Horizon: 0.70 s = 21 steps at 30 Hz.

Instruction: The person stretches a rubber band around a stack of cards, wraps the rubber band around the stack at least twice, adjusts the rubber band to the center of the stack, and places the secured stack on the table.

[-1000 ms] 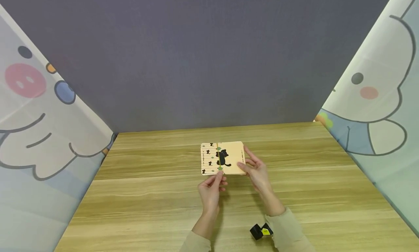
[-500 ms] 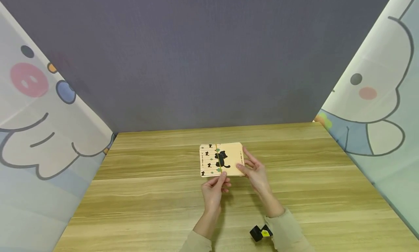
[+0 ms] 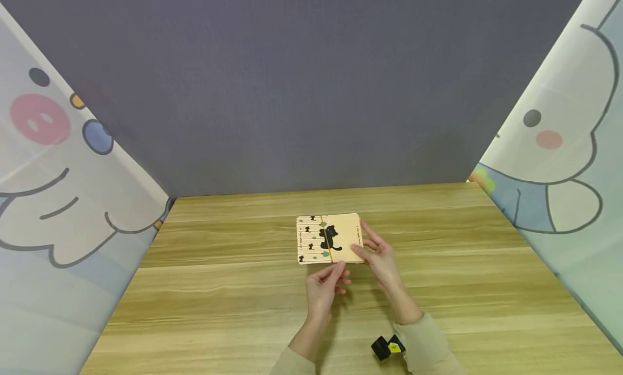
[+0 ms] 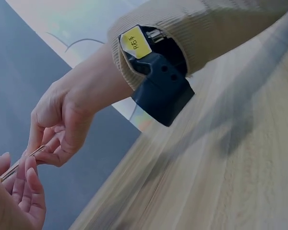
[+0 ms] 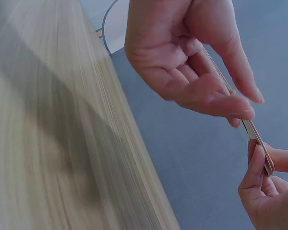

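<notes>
A thin stack of cream cards (image 3: pixel 348 231) printed with a black cat is held above the table, with a yellow elastic band (image 3: pixel 326 239) across it at a slant. My right hand (image 3: pixel 382 262) pinches its right end, thumb on the printed face; in the right wrist view these fingers (image 5: pixel 256 168) show on the edge-on stack. At the lower edge beside the band is my left hand (image 3: pixel 322 294). Its thumb and loosely bent fingers lie either side of that edge, and a gap shows between them in the right wrist view. Whether a fingertip touches the band is hidden.
The wood-grain table (image 3: pixel 219 288) lies beneath both hands. A grey panel (image 3: pixel 311 93) rises behind it, with cartoon-print curtains (image 3: pixel 550 218) at the sides. A black device with a yellow label (image 3: pixel 389 347) sits at the right sleeve.
My left hand has slid right along the lower edge and slightly toward me. The band's lower end has shifted right, so it slants more. The right hand keeps its grip.
</notes>
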Motion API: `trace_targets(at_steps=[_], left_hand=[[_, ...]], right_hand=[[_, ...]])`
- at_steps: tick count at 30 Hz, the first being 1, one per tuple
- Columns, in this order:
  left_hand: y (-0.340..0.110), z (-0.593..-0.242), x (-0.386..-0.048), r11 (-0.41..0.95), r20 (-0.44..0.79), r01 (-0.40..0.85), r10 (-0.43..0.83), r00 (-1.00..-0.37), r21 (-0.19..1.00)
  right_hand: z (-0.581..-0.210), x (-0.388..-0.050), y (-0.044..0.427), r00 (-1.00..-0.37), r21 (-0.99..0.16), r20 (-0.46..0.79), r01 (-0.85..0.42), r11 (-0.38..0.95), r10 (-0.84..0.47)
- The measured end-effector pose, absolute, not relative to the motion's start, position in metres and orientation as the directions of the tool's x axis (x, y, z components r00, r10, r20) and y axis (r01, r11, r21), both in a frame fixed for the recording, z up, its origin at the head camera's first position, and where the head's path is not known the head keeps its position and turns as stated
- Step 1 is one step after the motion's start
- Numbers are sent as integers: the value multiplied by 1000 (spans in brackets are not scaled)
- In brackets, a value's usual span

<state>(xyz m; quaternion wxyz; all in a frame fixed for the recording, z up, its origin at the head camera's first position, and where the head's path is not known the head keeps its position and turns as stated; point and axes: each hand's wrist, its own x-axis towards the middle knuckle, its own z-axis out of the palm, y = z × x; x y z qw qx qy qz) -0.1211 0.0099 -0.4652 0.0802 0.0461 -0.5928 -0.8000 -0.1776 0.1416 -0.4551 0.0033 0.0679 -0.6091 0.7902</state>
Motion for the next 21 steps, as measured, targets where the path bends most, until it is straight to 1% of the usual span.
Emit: trace_targets(at_steps=[1, 2, 3, 5, 6, 8, 10, 11, 12, 14, 15, 16, 18, 19, 21], left_hand=[[8, -465, -120, -281, 41, 88, -169, -985, 956], [7, -461, -119, -277, 20, 64, -159, -987, 959], [4, -464, -119, -274, 27, 67, -146, -989, 959], [-1, -480, -125, -255, 49, 78, -118, -992, 964], [-4, -489, -128, -247, 51, 77, -109, -993, 966], [-9, -503, -135, -242, 34, 56, -93, -995, 969], [-14, -519, -143, -243, 67, 84, -76, -995, 966], [-17, -521, -146, -245, 84, 99, -71, -994, 965], [-20, -511, -143, -244, 126, 137, -59, -990, 960], [-26, -506, -144, -225, 198, 203, -44, -979, 953], [-29, -499, -143, -214, 215, 218, -40, -976, 952], [-32, -485, -139, -212, 245, 246, -35, -969, 946], [-36, -459, -132, -194, 270, 270, -25, -963, 943], [-38, -455, -133, -183, 248, 249, -27, -968, 951], [-42, -430, -129, -172, 215, 215, -17, -976, 961]], right_hand=[[-458, -179, 142, -988, -959, 133, -108, -264, -79], [-461, -180, 143, -986, -957, 148, -122, -263, -80], [-467, -183, 144, -985, -955, 156, -130, -266, -79], [-481, -190, 147, -981, -948, 176, -146, -283, -86], [-477, -188, 146, -986, -958, 152, -130, -256, -67], [-492, -198, 147, -992, -968, 115, -103, -230, -43], [-508, -207, 149, -995, -968, 95, -86, -237, -27], [-512, -210, 150, -996, -969, 85, -79, -234, -18], [-516, -212, 150, -997, -968, 78, -72, -240, -14], [-516, -212, 150, -996, -961, 91, -83, -264, -19], [-517, -212, 151, -993, -954, 110, -96, -283, -35], [-506, -205, 150, -990, -945, 133, -110, -307, -56], [-488, -195, 148, -988, -945, 142, -116, -307, -65], [-480, -189, 146, -984, -939, 160, -127, -320, -78], [-459, -178, 142, -987, -943, 142, -112, -313, -73]])
